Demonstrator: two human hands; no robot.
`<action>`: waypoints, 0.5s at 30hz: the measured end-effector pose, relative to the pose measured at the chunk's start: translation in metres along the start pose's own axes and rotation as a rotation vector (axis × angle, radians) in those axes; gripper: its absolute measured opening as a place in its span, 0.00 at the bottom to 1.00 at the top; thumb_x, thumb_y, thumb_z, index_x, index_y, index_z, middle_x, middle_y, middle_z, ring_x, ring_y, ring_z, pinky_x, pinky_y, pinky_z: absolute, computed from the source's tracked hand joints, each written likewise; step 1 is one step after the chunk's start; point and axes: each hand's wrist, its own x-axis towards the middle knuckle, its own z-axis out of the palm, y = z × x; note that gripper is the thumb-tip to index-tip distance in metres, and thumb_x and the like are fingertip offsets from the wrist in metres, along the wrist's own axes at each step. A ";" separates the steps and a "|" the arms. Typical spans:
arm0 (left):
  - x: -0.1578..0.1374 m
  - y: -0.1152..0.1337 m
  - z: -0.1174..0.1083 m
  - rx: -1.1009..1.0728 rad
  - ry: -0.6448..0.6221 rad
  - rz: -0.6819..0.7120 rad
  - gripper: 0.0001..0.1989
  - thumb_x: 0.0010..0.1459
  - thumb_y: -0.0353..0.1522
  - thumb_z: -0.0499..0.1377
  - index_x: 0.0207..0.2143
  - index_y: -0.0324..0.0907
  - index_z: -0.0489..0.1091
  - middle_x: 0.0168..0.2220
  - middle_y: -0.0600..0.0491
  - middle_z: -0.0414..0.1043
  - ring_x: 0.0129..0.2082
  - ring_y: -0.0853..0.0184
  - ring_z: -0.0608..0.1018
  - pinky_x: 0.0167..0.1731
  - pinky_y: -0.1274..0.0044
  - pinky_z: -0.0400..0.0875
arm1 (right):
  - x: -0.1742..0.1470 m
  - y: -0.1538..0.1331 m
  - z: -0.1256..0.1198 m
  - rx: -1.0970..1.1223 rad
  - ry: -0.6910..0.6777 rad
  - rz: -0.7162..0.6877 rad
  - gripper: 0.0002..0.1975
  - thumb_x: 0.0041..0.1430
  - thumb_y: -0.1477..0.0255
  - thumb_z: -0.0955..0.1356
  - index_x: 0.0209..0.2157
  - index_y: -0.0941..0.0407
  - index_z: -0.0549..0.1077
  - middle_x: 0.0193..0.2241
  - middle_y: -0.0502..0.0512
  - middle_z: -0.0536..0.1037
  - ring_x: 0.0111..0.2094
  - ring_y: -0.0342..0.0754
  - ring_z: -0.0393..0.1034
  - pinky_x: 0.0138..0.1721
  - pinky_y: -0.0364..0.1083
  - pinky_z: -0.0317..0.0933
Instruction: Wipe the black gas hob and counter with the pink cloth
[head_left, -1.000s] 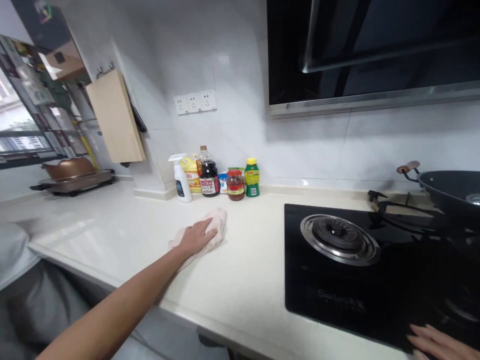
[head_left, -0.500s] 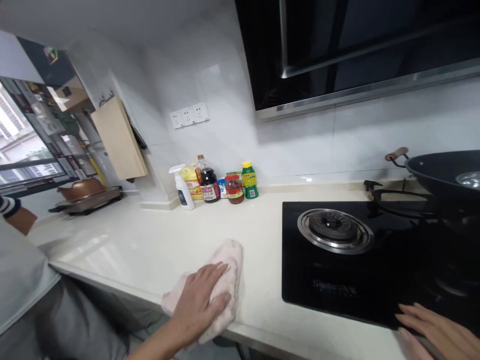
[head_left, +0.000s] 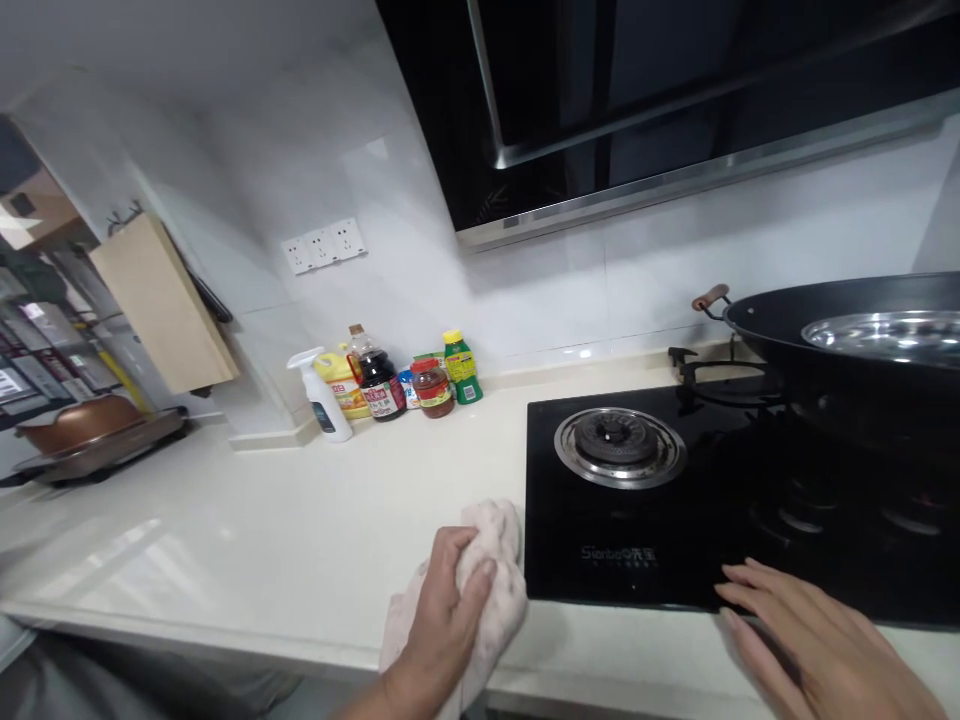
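My left hand (head_left: 446,620) is closed around a pale pink cloth (head_left: 499,590), bunched up on the white countertop (head_left: 277,540) beside the left edge of the black gas stove (head_left: 660,530). Part of the cloth hangs toward the counter's front edge. My right hand (head_left: 814,635) has its fingers stretched out at the stove's front edge and holds nothing. An uncovered burner (head_left: 619,445) with a steel ring lies beyond both hands.
A black wok (head_left: 772,320) with a shiny metal piece inside sits at the right. A spray bottle (head_left: 321,400), soy sauce bottle (head_left: 379,380), red-lidded jar (head_left: 433,392) and green bottle (head_left: 461,370) line the wall. A copper pot (head_left: 82,425) stands far left; a range hood (head_left: 637,110) hangs overhead.
My left hand has slid the cloth rightward to the stove's edge, and its fingers have curled from flat to gripping. The view has turned right; the person at the left is mostly out of view.
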 end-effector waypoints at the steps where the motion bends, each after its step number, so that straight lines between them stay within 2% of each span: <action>1: 0.001 0.002 -0.001 -0.023 0.044 -0.072 0.11 0.70 0.40 0.51 0.51 0.48 0.62 0.48 0.50 0.70 0.50 0.60 0.74 0.53 0.65 0.70 | 0.000 -0.001 0.000 0.003 -0.001 -0.001 0.18 0.66 0.56 0.65 0.48 0.52 0.78 0.48 0.53 0.81 0.53 0.57 0.73 0.53 0.56 0.63; 4: 0.007 0.010 0.004 -0.017 0.071 -0.148 0.13 0.71 0.43 0.49 0.53 0.49 0.59 0.49 0.50 0.70 0.51 0.60 0.75 0.54 0.66 0.70 | 0.001 -0.003 -0.001 0.006 0.002 0.034 0.17 0.66 0.57 0.65 0.47 0.51 0.78 0.49 0.53 0.80 0.54 0.57 0.73 0.54 0.57 0.63; 7: 0.020 0.014 0.023 0.023 0.062 -0.078 0.13 0.71 0.43 0.47 0.52 0.50 0.59 0.48 0.50 0.69 0.49 0.60 0.75 0.51 0.67 0.72 | 0.001 -0.005 0.001 0.004 -0.012 0.064 0.16 0.66 0.58 0.65 0.47 0.50 0.78 0.50 0.53 0.80 0.54 0.57 0.72 0.55 0.57 0.63; 9: 0.030 0.014 0.038 0.045 0.053 0.009 0.13 0.70 0.41 0.48 0.53 0.48 0.61 0.49 0.48 0.68 0.51 0.59 0.74 0.53 0.65 0.71 | 0.001 -0.006 0.002 0.007 -0.021 0.070 0.15 0.67 0.59 0.65 0.47 0.50 0.78 0.49 0.53 0.80 0.55 0.56 0.72 0.55 0.56 0.63; 11: 0.040 0.016 0.052 0.117 -0.038 0.114 0.15 0.67 0.41 0.53 0.54 0.47 0.64 0.51 0.46 0.67 0.55 0.56 0.71 0.56 0.61 0.68 | 0.002 -0.007 0.002 0.010 -0.021 0.082 0.15 0.67 0.59 0.66 0.47 0.51 0.78 0.49 0.53 0.80 0.55 0.56 0.72 0.54 0.56 0.63; 13: 0.046 0.018 0.059 0.220 -0.188 0.200 0.20 0.64 0.41 0.59 0.56 0.48 0.67 0.56 0.45 0.66 0.58 0.52 0.68 0.59 0.57 0.64 | 0.003 -0.007 0.001 0.016 -0.022 0.084 0.15 0.67 0.59 0.65 0.48 0.51 0.78 0.50 0.54 0.80 0.56 0.56 0.71 0.55 0.56 0.62; 15: 0.053 0.019 0.062 0.300 -0.304 0.226 0.23 0.63 0.42 0.61 0.60 0.52 0.68 0.60 0.45 0.64 0.61 0.50 0.66 0.60 0.54 0.62 | 0.005 -0.008 0.001 0.020 -0.010 0.074 0.16 0.68 0.59 0.65 0.48 0.51 0.78 0.50 0.54 0.80 0.56 0.56 0.71 0.55 0.55 0.62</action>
